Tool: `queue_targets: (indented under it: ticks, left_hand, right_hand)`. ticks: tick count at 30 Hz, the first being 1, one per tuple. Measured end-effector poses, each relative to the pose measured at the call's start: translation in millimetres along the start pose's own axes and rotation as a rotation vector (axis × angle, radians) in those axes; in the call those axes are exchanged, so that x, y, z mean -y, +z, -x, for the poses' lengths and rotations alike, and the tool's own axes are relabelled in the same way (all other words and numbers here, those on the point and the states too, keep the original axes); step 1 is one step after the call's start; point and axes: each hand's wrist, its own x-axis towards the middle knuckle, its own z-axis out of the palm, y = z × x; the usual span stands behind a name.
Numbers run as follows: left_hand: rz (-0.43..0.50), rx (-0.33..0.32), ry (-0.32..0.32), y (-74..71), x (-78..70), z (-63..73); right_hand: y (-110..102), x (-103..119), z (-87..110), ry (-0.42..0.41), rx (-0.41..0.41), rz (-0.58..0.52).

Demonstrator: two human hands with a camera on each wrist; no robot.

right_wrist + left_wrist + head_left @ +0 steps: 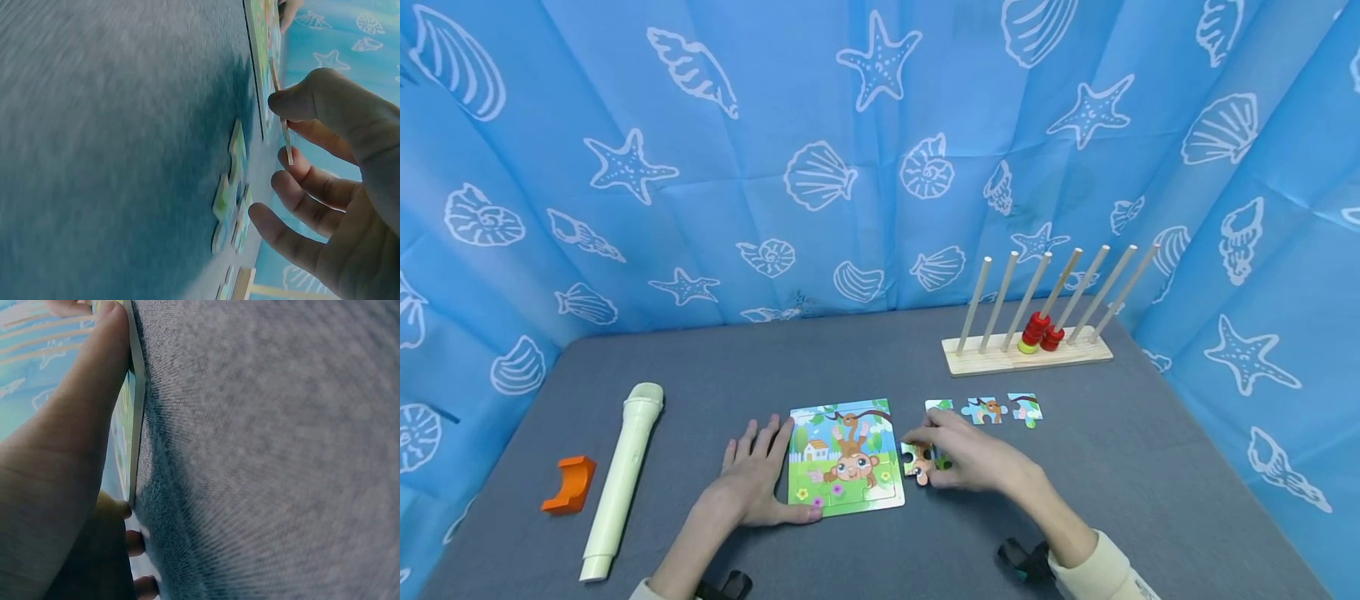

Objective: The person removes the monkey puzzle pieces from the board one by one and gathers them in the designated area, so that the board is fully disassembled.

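A square monkey jigsaw puzzle (850, 492) lies flat in front of me. My left hand (751, 483) is spread at its left side, thumb on the lower left corner and fingers straight along the edge. To the right of the puzzle, my right hand (976, 457) pinches a thin puzzle piece (289, 149) between thumb and index finger, the other fingers loosely bent. In the right wrist view the piece is tilted on edge, above the table. Loose puzzle pieces (237, 150) lie below that hand, partly hidden by it in the head view.
Farther back lie more loose pieces (985, 411) in a row. A wooden peg stand (988, 360) with red and yellow beads is at the back right. At left are a pale green microphone (625, 475) and an orange curved block (574, 485). A blue seashell curtain (737, 208) surrounds the table.
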Motion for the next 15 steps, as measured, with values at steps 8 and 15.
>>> queue_targets:
  ticks: [8,15]
  left_hand:
    - [-0.003,-0.004,0.002,0.0,0.1,-0.4]
    - [0.028,-0.03,0.017,5.3,4.9,-4.6]
  right_hand:
    - [-9.1,-16.2,20.5,0.02,-0.064,0.02]
    - [-13.0,-35.7,42.6,0.068,-0.086,0.035]
